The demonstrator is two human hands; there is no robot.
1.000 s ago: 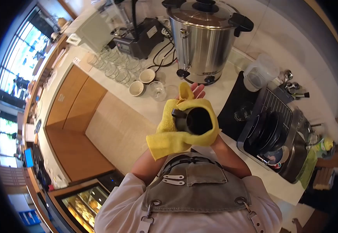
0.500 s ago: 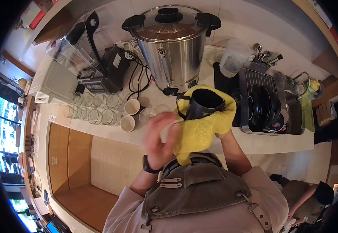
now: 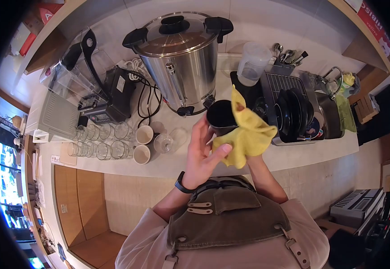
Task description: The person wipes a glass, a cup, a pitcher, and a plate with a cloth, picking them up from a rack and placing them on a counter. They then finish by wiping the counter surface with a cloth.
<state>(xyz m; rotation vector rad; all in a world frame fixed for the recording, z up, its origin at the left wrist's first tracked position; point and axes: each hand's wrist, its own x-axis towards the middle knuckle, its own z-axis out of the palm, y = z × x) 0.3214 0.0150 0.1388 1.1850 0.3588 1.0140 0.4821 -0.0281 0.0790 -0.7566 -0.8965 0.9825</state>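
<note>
My left hand [image 3: 201, 152] is wrapped round the side of a black pitcher [image 3: 222, 114], its thumb lying over the near side against a yellow cloth [image 3: 248, 139]. The pitcher is tilted, with its dark open mouth facing up towards me. The cloth covers the pitcher's right side and is bunched in my right hand [image 3: 253, 160], which is mostly hidden beneath it. Both hands are raised above the front edge of the counter.
Behind stands a large steel urn [image 3: 179, 67] with a tap. To the left are a blender [image 3: 114, 94], several clear glasses [image 3: 118, 150] and two cups [image 3: 142, 154]. A dish rack [image 3: 289, 134] with black plates, a plastic jug [image 3: 252, 65] and a sink [image 3: 331, 114] lie right.
My left hand, open and apart before, has closed on the pitcher. The cloth now rises beside the pitcher's right side. The view has shifted, and the person at lower right is out of sight.
</note>
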